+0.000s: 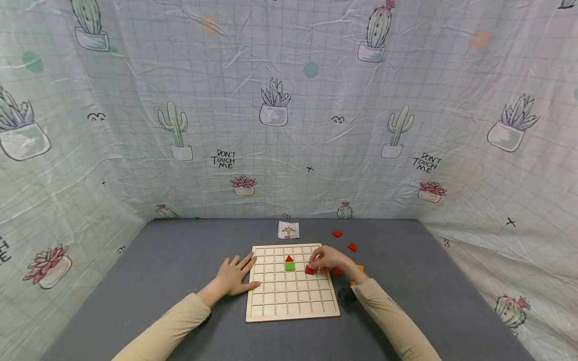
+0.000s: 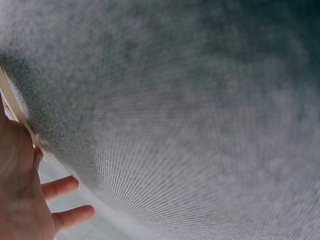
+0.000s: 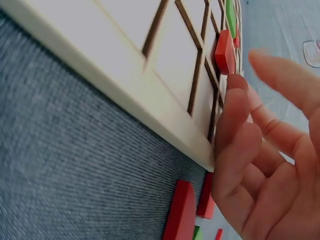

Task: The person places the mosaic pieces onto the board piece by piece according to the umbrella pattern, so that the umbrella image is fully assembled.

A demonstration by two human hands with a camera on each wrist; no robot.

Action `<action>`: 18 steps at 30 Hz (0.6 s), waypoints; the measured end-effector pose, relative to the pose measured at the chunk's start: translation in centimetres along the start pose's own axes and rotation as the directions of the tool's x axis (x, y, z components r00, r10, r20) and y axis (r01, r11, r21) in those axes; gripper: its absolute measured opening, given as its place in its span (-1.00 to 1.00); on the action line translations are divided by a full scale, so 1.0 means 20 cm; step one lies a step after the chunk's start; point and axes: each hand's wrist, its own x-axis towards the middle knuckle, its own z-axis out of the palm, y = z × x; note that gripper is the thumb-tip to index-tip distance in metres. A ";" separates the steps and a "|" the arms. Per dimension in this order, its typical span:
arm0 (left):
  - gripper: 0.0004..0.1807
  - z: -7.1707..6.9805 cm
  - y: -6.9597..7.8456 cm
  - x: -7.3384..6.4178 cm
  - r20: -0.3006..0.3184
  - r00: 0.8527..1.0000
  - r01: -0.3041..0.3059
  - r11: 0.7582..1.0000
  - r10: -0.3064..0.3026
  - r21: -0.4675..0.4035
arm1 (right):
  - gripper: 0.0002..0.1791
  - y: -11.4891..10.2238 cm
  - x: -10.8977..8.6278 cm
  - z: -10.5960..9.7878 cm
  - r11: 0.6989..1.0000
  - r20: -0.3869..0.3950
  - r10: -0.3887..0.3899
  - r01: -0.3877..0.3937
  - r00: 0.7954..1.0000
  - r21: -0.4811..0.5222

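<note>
A pale wooden grid board lies on the dark table. On it a red triangle stands just above a green square. To their right is an angular red block, also on the board. My right hand reaches over the board's right edge, fingers bent; in the right wrist view a fingertip is at the red block, while the thumb stands apart from it. My left hand lies spread at the board's left edge, its fingertips touching the frame.
A small card with a colored pattern lies behind the board. Loose red pieces lie to the right. Orange pieces and another red one are partly hidden by my right arm. A patterned cloth encloses the table.
</note>
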 end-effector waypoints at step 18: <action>-0.16 0.00 0.00 0.00 -0.004 1.000 0.000 1.000 0.000 0.007 | -0.87 -0.03 0.00 0.02 0.997 -0.028 0.077 -0.077 0.997 0.000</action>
